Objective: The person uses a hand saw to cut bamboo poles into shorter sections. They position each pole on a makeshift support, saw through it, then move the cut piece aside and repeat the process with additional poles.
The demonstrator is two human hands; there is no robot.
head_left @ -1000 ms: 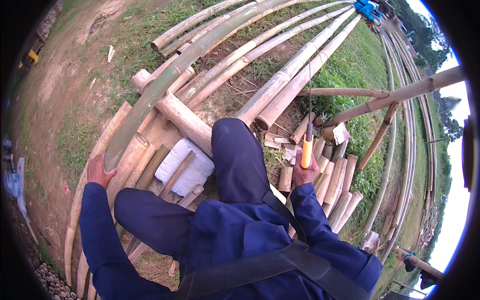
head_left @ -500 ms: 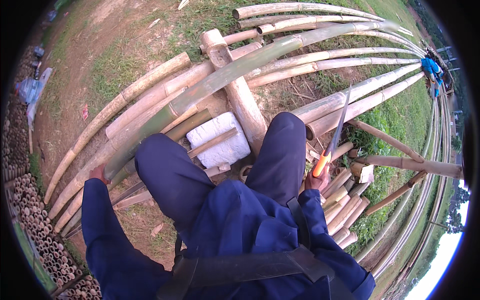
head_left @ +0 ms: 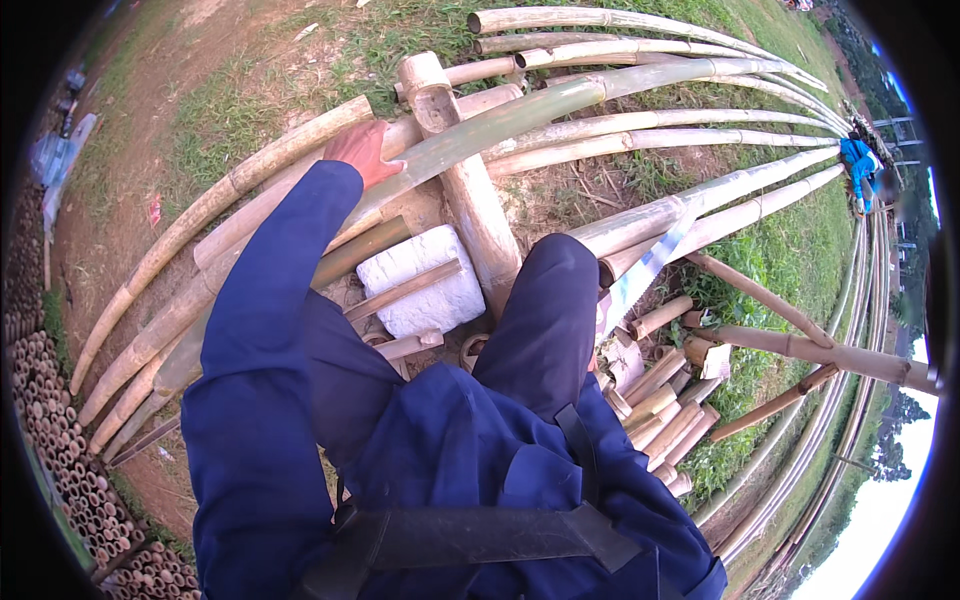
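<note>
One L hand (head_left: 362,150) flat on bamboo pole (head_left: 560,105)

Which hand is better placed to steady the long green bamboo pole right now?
Left. The left hand already rests on the green bamboo pole; the right hand is hidden behind the leg, near the saw blade.

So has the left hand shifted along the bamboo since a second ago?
Yes. The left hand has moved forward up the long green bamboo pole, from the pile's near end to beside the upright post.
</note>
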